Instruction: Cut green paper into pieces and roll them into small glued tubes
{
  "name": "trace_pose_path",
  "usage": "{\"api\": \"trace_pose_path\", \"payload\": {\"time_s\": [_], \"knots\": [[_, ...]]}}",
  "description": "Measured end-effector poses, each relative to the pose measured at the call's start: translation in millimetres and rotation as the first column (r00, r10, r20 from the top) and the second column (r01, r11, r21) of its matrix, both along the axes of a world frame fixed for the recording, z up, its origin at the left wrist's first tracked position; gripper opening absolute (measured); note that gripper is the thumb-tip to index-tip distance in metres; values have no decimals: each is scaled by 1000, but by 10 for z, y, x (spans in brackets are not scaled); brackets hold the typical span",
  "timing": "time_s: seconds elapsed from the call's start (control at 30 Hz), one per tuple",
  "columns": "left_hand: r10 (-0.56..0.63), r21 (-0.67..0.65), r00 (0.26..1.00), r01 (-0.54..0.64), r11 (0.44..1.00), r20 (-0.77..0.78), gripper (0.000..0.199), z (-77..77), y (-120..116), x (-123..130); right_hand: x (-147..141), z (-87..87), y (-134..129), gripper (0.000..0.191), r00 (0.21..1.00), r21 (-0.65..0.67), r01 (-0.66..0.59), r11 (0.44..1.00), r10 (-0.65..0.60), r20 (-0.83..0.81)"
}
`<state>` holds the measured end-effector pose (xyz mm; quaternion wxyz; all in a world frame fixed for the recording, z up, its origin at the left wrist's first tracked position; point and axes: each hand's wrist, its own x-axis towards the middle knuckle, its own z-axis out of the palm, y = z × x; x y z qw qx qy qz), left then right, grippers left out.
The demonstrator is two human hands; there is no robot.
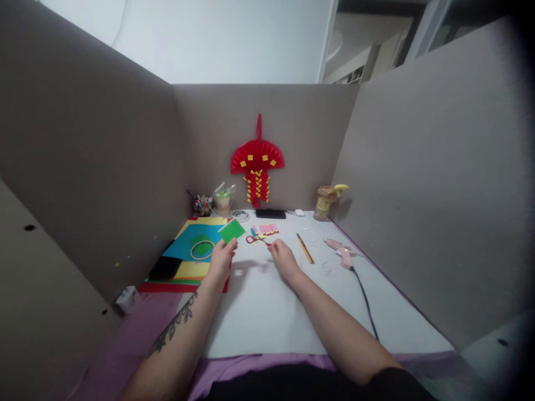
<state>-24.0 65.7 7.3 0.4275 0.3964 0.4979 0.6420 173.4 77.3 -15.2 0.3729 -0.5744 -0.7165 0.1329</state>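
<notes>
In my left hand [224,255] is a green paper piece [232,230], pinched at its lower edge and raised near the coloured sheets. My right hand [282,257] is closed beside red-handled scissors [252,239]; its fingers are round one of the handles, and the blades lie toward the middle. Just behind the scissors are small pink rolls [268,229] in a row. Stacked coloured paper [181,243] lies at the left, with a ring [202,250] on top of the blue sheet.
A yellow cutter [306,249] and a pink glue gun [345,254] with a black cable lie at the right. Along the back stand a pen holder [203,205] and two cups, beside a black phone [270,214]. A red paper ornament [258,161] hangs on the grey partition [200,128].
</notes>
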Motion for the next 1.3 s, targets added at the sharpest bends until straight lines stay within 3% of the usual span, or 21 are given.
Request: {"api": "trace_pose_path", "payload": {"time_s": [0.1,0.23,0.33,0.43,0.53,0.63,0.7,0.77,0.83,0.93,1.0,1.1,1.3], "knots": [[-136,9,966,138,990,219,34,67,-51,49,39,39,-29,22,974,170,-53,984,89,-206],[-419,58,816,434,899,398,32,184,-195,148,30,48,-64,23,962,301,-71,951,145,-233],[-532,48,729,570,820,431,28,213,-278,211,-4,42,-60,20,962,301,-55,952,131,-241],[-567,54,694,611,790,443,25,195,-304,235,-48,34,-44,21,946,215,-65,974,129,-298],[-581,76,683,617,783,442,23,184,-305,232,-100,10,-36,21,901,108,-134,985,167,-401],[-595,95,684,619,779,421,22,191,-299,225,-141,-24,-49,16,850,-86,-224,971,151,-505],[-559,94,736,570,816,381,23,190,-280,218,-146,-37,-67,16,814,-245,-262,934,77,-576],[-447,66,839,450,891,310,25,181,-245,198,-130,-34,-91,23,762,-326,-300,897,20,-647],[-284,38,937,282,959,204,27,170,-201,159,-101,-17,-122,26,705,-331,-388,860,46,-708],[-111,52,992,108,993,62,25,173,-159,90,-70,11,-185,29,668,-348,-559,752,160,-727],[-85,69,996,85,994,-4,22,189,-158,57,-74,24,-230,30,672,-370,-630,682,242,-700],[-77,86,990,88,992,-116,18,209,-184,44,-109,32,-276,26,665,-359,-692,626,360,-654],[-104,105,959,135,985,-262,12,237,-223,70,-139,21,-269,17,694,-375,-670,640,362,-622]]}}
